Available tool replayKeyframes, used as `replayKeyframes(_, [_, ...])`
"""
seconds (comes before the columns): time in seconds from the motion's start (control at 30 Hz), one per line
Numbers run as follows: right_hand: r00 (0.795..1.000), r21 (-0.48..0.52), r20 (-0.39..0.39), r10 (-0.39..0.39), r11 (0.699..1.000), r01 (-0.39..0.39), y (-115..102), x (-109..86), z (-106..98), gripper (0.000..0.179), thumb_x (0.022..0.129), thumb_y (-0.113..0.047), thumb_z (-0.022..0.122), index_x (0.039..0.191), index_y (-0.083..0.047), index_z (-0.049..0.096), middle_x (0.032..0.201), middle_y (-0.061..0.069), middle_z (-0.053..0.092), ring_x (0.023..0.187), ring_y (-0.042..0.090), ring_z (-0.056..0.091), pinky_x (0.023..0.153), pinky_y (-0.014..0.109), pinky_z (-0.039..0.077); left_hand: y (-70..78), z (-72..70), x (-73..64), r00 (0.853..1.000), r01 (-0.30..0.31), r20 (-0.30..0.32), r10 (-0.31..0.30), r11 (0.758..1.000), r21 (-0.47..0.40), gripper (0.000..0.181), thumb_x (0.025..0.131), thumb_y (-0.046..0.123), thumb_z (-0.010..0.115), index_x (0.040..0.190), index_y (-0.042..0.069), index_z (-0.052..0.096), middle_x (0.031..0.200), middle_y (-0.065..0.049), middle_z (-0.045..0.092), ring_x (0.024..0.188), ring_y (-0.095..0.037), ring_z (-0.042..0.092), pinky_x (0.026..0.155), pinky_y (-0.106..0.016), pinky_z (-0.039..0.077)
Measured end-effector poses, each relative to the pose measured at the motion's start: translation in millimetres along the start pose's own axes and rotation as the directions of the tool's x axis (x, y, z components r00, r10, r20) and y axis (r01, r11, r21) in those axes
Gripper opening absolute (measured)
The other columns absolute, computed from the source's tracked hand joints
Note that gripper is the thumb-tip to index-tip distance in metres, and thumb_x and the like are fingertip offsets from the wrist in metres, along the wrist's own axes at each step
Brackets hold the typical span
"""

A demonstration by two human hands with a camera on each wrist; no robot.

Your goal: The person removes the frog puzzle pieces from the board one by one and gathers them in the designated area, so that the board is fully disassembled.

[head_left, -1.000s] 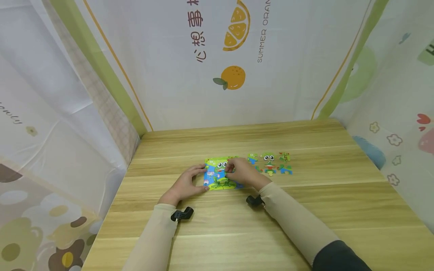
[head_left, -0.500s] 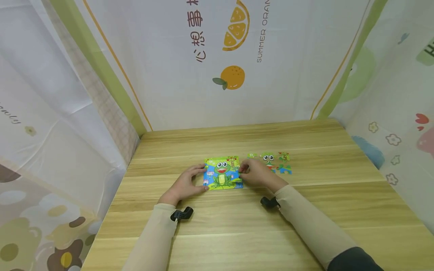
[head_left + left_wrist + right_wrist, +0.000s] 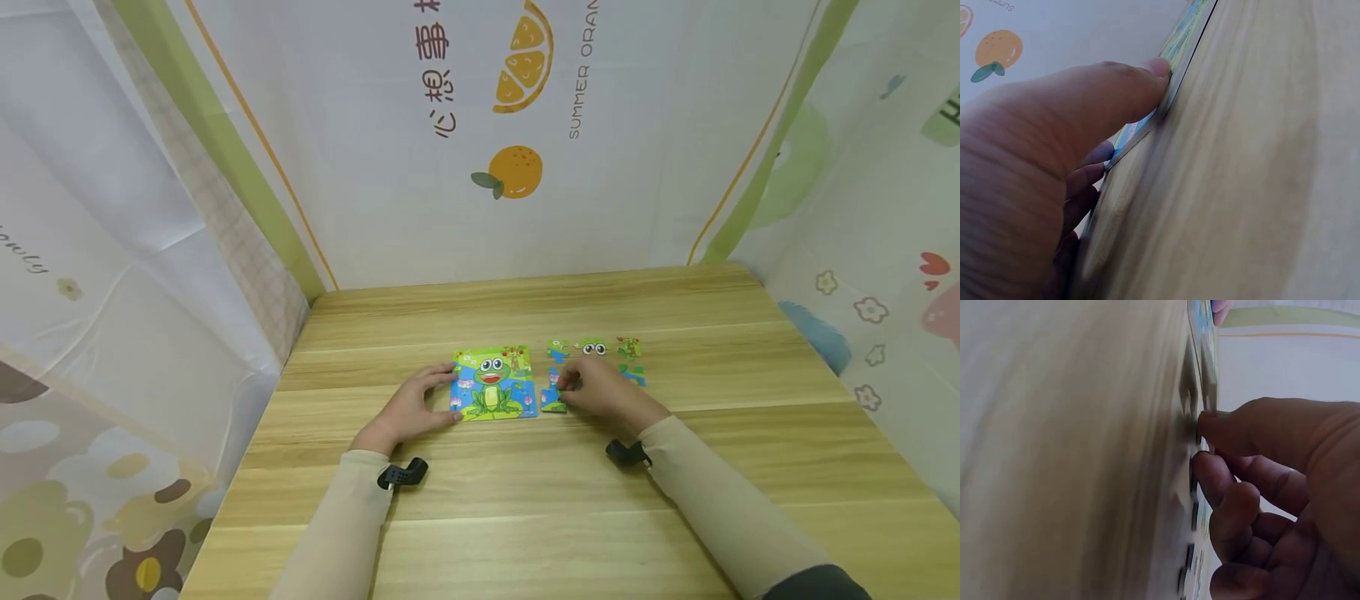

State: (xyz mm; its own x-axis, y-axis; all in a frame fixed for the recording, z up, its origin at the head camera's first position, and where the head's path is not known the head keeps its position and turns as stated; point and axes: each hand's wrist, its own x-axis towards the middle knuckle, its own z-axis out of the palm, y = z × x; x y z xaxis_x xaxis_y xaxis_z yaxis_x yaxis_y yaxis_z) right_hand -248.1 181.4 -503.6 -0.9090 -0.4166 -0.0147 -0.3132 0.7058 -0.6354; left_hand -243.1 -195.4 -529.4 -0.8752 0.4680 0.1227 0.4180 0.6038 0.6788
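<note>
A square frog puzzle board lies flat on the wooden table, its frog picture facing up. My left hand holds the board's left side, with the thumb at the near corner and the fingers along the left edge. In the left wrist view, the thumb rests on the board's edge. To the right of the board, my right hand pinches a blue-green puzzle piece low over the table. In the right wrist view, thumb and index finger meet close to the piece's end, and the other fingers are curled.
Loose puzzle pieces lie to the right of the board: one with frog eyes, a corner piece, a green-blue piece and others partly under the right hand. Printed cloth hangs behind the table and at its sides.
My right hand has moved right, from over the frog picture to beside the board, carrying the puzzle piece. The whole frog shows again. My left hand and the board have stayed put.
</note>
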Motion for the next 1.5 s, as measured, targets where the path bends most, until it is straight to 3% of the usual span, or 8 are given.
replayKeyframes(0.7, [0.999,0.034,0.037,0.033,0.999,-0.035,-1.0,-15.9,-4.9,0.006,0.090,-0.008,0.077,0.092,-0.012,0.073,0.091,-0.002,0.068,0.082,0.016,0.061,0.071,0.031,0.056,-3.4,2.6,0.5,1.000,-0.001,-0.006,0.001,1.000,-0.013,0.073,0.085,0.033,0.089,0.148,0.012,0.060,0.163,0.001,0.043,0.153,-0.028,0.034,0.124,-0.052,0.029])
replayKeyframes(1.5, [0.997,0.041,0.068,0.035,0.998,-0.038,1.6,-16.9,-6.8,0.005,0.095,-0.008,0.076,0.095,-0.012,0.074,0.093,-0.004,0.070,0.086,0.015,0.064,0.080,0.033,0.058,-2.8,1.0,0.3,1.000,-0.002,-0.002,0.002,1.000,0.000,0.073,0.086,0.035,0.088,0.149,0.013,0.059,0.163,0.002,0.042,0.153,-0.028,0.034,0.124,-0.053,0.029])
